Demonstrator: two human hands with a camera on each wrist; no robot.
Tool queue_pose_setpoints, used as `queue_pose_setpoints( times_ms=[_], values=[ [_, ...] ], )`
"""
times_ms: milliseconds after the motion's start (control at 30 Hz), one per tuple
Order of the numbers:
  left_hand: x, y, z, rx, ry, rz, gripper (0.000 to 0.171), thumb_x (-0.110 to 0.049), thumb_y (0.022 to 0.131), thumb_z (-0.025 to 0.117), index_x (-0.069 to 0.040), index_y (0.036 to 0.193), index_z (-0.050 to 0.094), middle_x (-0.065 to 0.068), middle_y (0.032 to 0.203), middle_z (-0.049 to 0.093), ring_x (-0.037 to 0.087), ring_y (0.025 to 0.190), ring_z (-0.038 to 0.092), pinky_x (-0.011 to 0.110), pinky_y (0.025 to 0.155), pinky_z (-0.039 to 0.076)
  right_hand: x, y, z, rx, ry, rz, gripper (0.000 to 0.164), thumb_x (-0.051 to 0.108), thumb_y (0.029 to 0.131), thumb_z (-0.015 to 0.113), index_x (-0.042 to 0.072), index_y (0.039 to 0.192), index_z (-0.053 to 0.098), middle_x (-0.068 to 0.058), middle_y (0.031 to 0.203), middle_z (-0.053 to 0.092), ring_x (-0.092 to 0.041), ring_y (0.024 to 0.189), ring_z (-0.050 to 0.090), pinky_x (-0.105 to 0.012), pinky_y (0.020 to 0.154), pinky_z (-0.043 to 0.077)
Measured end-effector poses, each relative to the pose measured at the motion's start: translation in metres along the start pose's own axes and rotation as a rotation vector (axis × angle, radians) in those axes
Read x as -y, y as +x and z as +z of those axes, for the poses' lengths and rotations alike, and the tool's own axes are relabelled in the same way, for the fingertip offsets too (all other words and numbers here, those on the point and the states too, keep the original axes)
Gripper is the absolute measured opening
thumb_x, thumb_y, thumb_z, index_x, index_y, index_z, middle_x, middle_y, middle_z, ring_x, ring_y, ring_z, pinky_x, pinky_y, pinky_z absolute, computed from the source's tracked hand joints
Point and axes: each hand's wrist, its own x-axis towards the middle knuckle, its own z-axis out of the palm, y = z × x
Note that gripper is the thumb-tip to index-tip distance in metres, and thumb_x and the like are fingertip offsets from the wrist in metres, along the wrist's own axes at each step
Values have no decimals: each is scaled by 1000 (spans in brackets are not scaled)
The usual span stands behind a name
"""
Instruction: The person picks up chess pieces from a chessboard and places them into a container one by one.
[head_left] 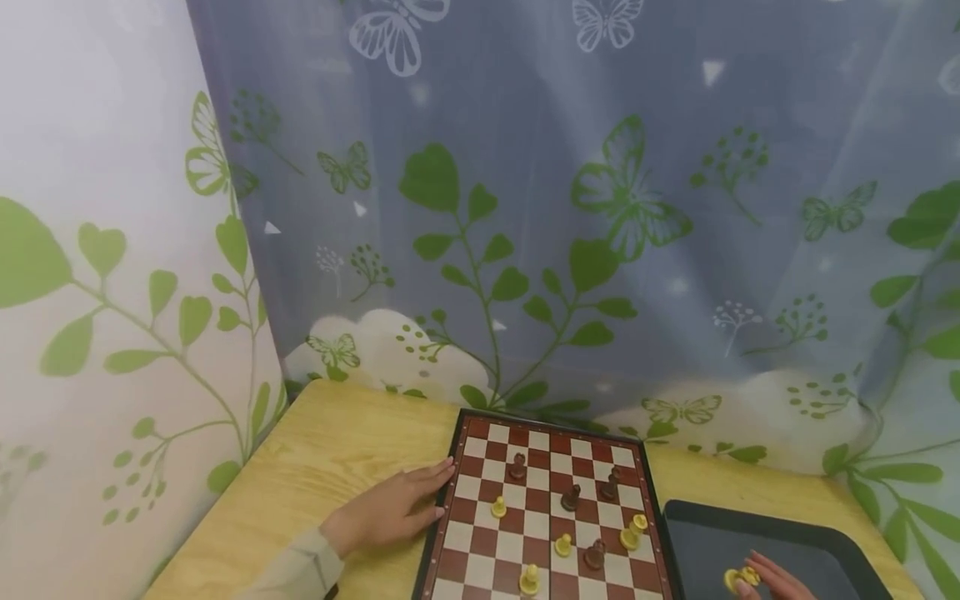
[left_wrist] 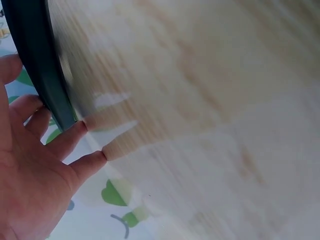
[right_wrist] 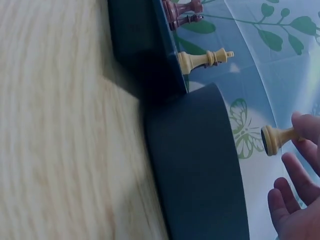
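A brown-and-white chessboard (head_left: 537,500) with a dark frame lies on the table. My left hand (head_left: 390,508) touches its left edge, fingers extended; in the left wrist view the fingertips (left_wrist: 80,126) meet the dark board side. Over the tray, my right hand (head_left: 776,579) pinches a yellow chess piece (right_wrist: 275,139) between thumb and finger, its base showing in the right wrist view. Standing on the board are several yellow pieces, including a pawn (head_left: 498,507) and a king (right_wrist: 200,61), and several dark brown pieces, one of them (head_left: 517,467) near the far left.
A dark grey tray (head_left: 757,518) sits on the table close to the board's right side. Light wooden tabletop (head_left: 337,433) extends left of the board. Behind the table hangs a curtain (head_left: 517,208) printed with leaves and butterflies.
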Motion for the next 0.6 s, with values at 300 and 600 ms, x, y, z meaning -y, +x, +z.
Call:
queue_pose_setpoints(
  times_ms=[300, 600],
  values=[
    [1, 0, -4, -15, -1, 19, 63, -42, 109, 43, -5, 158, 35, 12, 167, 28, 39, 147, 38, 73, 111, 32, 3, -3, 1, -160, 81, 82, 42, 17, 97, 67, -16, 124, 65, -40, 138, 53, -57, 125, 51, -14, 68, 52],
    [3, 2, 0, -17, -24, 22, 62, -41, 108, 44, -3, 157, 36, 14, 166, 29, 41, 146, 38, 73, 110, 32, -18, 8, -1, -33, 100, 116, 50, 18, 97, 65, -21, 128, 57, -45, 144, 39, -64, 130, 41, -75, 100, 42]
  ],
)
